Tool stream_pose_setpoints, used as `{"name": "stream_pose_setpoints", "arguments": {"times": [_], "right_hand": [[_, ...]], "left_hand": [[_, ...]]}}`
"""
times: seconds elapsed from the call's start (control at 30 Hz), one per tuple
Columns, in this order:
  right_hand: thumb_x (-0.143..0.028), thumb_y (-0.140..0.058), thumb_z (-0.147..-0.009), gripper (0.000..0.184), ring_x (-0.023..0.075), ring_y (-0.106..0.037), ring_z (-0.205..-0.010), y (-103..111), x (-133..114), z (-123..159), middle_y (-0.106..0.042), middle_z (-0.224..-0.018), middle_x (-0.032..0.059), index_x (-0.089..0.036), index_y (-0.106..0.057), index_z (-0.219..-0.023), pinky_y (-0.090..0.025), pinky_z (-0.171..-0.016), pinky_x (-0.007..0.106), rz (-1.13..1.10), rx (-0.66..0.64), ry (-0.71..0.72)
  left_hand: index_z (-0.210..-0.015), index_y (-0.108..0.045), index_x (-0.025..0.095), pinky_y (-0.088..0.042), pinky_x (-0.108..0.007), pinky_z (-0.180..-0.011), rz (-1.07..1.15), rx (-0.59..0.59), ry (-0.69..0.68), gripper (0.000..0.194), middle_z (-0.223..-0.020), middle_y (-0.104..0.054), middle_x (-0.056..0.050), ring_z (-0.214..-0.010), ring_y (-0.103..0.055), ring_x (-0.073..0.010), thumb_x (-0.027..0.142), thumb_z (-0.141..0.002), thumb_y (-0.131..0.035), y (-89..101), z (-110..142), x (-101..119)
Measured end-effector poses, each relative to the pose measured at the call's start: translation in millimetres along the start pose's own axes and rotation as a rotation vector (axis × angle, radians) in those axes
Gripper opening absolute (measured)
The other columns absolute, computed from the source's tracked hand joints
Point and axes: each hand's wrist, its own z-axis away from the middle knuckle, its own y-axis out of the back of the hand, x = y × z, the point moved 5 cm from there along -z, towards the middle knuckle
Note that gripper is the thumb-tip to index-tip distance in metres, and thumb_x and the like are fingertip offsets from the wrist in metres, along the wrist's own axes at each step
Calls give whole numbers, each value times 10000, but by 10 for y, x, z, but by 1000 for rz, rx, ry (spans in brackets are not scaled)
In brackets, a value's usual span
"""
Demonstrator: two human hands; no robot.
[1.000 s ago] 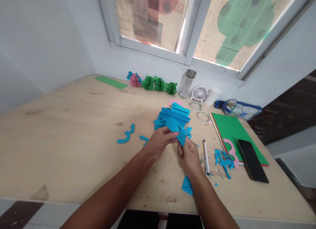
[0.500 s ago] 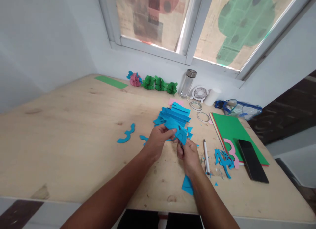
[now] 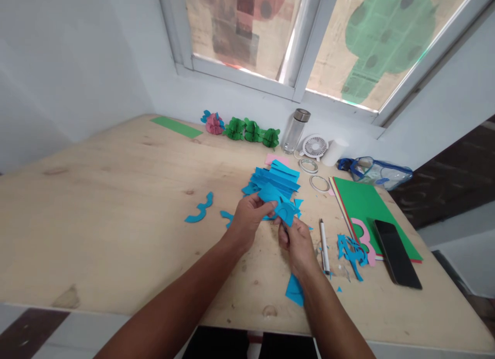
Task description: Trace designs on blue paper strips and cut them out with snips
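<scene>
My left hand [image 3: 249,217] is closed, pinching a folded piece of blue paper [image 3: 285,211] between thumb and fingers. A curved line shows on the paper's near end. Just right of it, my right hand [image 3: 297,240] is closed around what look like small dark-handled scissors [image 3: 285,228], mostly hidden by the fingers and the paper. Beyond both hands lies a pile of blue paper strips [image 3: 275,178]. A wavy blue cut-out [image 3: 201,208] rests on the table to the left, and another blue cut-out [image 3: 226,216] is partly covered by my left hand.
To the right lie a white pen [image 3: 324,247], blue scraps [image 3: 351,250], a pink cut-out [image 3: 364,240], green paper sheets [image 3: 371,204] and a black phone [image 3: 397,253]. Tape rolls [image 3: 319,183], a glass bottle [image 3: 296,132], a fan [image 3: 314,146] and green paper ornaments [image 3: 252,131] stand farther back.
The view has shifted very slightly. Both hands keep their hold on the blue paper, which has tilted only a little near my right hand.
</scene>
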Motion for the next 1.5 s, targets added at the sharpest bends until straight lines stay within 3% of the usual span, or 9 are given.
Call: {"name": "stream_pose_setpoints", "arguments": {"times": [0.6, 1.5], "right_hand": [[-618, -677, -726, 438, 63, -224, -388, -8, 18, -2, -344, -421, -110, -188, -597, -713, -140, -401, 227, -25, 33, 6], [-595, -710, -700, 432, 54, -210, -385, -9, -2, 12, -339, -419, -110, -180, -595, -677, -126, -408, 226, -15, 61, -20]], "left_hand": [[-612, -597, 165, -428, -276, -597, 63, -83, -1, 258, -582, -568, 20, -561, -486, -118, 336, -618, -790, -34, -21, -95], [-627, -597, 172, -441, -283, -599, 98, -74, 21, 209, -613, -566, 23, -566, -486, -117, 302, -624, -760, -6, -52, -137]]}}
